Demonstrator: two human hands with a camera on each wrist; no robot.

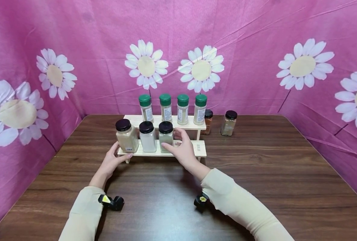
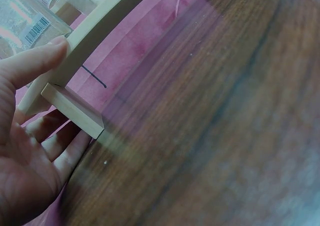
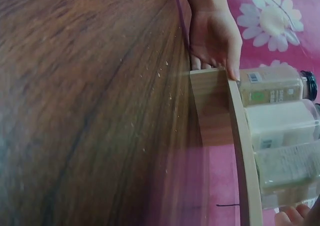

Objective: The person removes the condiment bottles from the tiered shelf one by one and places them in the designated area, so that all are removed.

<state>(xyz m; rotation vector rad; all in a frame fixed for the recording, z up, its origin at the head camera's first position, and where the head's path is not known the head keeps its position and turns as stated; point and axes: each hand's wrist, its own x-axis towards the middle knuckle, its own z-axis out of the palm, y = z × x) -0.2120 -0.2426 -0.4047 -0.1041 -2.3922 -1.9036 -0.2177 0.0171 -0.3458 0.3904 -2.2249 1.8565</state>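
Observation:
A two-tier wooden spice rack (image 1: 163,154) stands on the table. My left hand (image 1: 111,161) grips the left end of its lower shelf, thumb on the front edge (image 2: 75,51) and fingers behind the leg (image 2: 75,111). Three black-lidded jars line that shelf: a large tan one (image 1: 127,139), a white one (image 1: 148,140) and a greenish one (image 1: 166,142). Around the greenish jar, at the right of the row, my right hand (image 1: 184,149) has its thumb in front and fingers at the right side. Only its fingertips (image 3: 295,213) show in the right wrist view.
Several green-capped shakers (image 1: 182,110) stand along the upper shelf (image 1: 130,119). Behind the rack's right end is a reddish jar (image 1: 207,122), partly hidden. Another black-lidded jar (image 1: 228,124) stands farther right. A pink flowered cloth (image 1: 244,67) hangs behind the table (image 1: 256,174).

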